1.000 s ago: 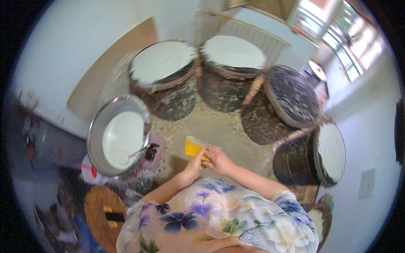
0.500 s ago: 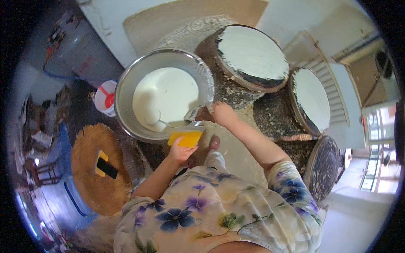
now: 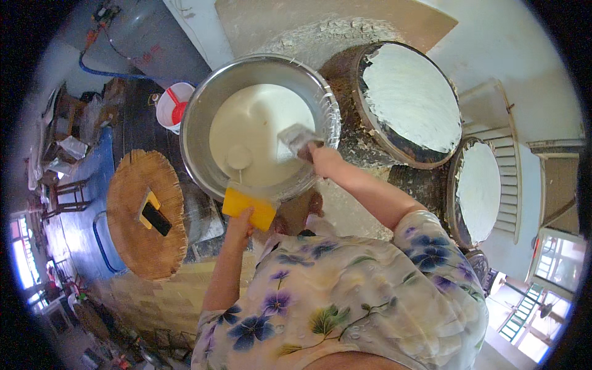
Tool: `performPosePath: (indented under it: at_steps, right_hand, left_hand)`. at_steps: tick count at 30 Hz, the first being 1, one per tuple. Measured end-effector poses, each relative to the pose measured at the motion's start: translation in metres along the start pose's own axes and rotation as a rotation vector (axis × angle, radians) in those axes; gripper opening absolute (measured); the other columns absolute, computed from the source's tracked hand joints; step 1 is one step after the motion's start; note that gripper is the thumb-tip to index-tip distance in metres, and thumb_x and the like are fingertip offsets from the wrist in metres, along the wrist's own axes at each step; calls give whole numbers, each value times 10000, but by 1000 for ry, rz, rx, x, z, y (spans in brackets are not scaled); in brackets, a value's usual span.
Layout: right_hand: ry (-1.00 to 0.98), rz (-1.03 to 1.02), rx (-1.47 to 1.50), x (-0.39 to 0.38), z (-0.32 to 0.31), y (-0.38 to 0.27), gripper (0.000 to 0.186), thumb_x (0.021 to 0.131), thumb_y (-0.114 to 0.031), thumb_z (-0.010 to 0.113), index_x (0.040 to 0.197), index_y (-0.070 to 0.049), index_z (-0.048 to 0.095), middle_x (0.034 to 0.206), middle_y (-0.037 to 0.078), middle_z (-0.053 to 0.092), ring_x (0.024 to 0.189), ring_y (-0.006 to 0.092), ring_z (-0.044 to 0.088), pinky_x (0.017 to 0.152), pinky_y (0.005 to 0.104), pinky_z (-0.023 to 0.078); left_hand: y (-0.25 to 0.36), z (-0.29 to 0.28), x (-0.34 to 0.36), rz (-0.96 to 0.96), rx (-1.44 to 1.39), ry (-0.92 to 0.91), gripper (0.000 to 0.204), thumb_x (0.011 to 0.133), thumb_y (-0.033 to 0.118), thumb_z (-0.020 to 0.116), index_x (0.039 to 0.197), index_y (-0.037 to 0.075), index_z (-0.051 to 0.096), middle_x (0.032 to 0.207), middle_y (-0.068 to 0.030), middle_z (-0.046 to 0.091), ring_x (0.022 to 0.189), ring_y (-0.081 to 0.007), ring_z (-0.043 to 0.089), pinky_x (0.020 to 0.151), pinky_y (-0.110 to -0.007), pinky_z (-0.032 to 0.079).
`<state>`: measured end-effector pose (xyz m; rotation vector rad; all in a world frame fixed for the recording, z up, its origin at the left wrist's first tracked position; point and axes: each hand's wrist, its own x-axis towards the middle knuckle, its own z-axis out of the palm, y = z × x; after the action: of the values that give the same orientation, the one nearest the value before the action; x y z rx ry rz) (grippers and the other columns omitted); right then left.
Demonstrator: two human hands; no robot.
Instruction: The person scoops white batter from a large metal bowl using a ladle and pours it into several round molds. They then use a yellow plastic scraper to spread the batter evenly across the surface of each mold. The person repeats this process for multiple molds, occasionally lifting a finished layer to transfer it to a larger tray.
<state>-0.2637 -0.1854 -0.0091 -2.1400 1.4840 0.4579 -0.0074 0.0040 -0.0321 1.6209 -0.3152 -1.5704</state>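
A big metal basin (image 3: 196,117) holds white liquid batter (image 3: 259,126). My left hand (image 3: 237,223) grips a yellow rectangular container (image 3: 250,208) held against the basin's near rim. Over the right side of the basin, my right hand (image 3: 325,160) is closed on a grey metal utensil (image 3: 296,137). A round ladle-like shape (image 3: 238,157) sits in the batter near the yellow container; whether it belongs to the utensil I cannot tell. My flowered sleeves fill the lower middle of the view.
Two round drums topped with a white layer (image 3: 410,98) (image 3: 478,191) stand to the right. On the left is a round woven stand (image 3: 132,240) with a yellow-and-black tool (image 3: 154,214). A white bucket (image 3: 171,106) stands beyond the basin, beside a grey tank (image 3: 142,37).
My view has swung from the drums to the basin. Both hands moved from the drums to the basin's rim; my right hand has risen, lifting the utensil over the batter.
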Motion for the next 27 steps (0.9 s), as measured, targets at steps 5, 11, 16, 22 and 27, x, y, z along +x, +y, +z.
performPosePath:
  at_steps: [5,11,16,22,27]
  right_hand:
    - [-107,-14,48,22,3,5,597,580,-158,680,1110,-10,448,896,206,589,863,326,574,714,396,466]
    - [-212,-192,65,29,7,-14,527,568,-192,674,1051,-41,528,977,175,580,907,329,554,747,384,455]
    - [-229,-239,-80,29,-8,-20,537,553,-195,674,1043,-30,528,975,173,581,897,321,559,746,376,458]
    - [-119,-257,-19,-10,-35,5,549,555,-174,664,1054,-5,510,954,191,583,893,308,565,769,355,456]
    - [-51,-67,157,-15,-30,4,569,575,-182,672,1069,27,483,999,188,570,932,318,548,797,366,442]
  left_hand:
    - [17,-15,-45,254,815,46,413,782,344,555,1007,-2,543,907,-131,612,871,-287,577,701,-378,469]
    - [49,0,-68,-3,1265,155,438,718,403,572,842,-15,613,841,-226,597,833,-358,575,732,-415,457]
    - [54,3,-58,35,1370,-40,451,717,426,557,799,-14,619,829,-229,594,819,-363,574,727,-423,457]
    - [37,13,-33,170,1209,-366,452,735,404,552,904,-13,593,852,-217,597,827,-339,580,720,-403,464]
    - [5,32,-5,52,601,-444,409,764,280,594,1076,29,509,958,-108,596,819,-234,601,659,-339,491]
